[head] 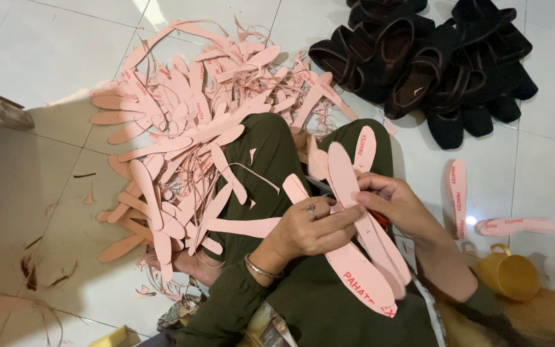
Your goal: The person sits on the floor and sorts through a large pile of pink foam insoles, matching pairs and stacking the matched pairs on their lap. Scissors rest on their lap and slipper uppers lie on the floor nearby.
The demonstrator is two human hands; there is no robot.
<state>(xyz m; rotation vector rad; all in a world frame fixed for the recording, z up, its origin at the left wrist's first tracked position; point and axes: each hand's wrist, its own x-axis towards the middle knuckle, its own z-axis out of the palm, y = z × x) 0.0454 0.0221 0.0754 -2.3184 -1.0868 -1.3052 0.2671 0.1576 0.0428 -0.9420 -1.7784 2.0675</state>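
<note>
Seated on a tiled floor, I hold a stack of pink shoe insoles (361, 257) over my lap. My left hand (313, 226), with a ring and a bracelet, grips the stack from the left side. My right hand (396, 204) is closed on scissors with red handles (380, 220), their blades partly hidden behind the top insole. More pink insoles (365, 146) lie on my dark green trouser legs.
A big heap of pink insoles and trimmed strips (187, 135) covers the floor to the left. Black slippers (431, 58) are piled at the top right. Two finished insoles (458, 193) and a yellow cup (509, 273) lie on the right.
</note>
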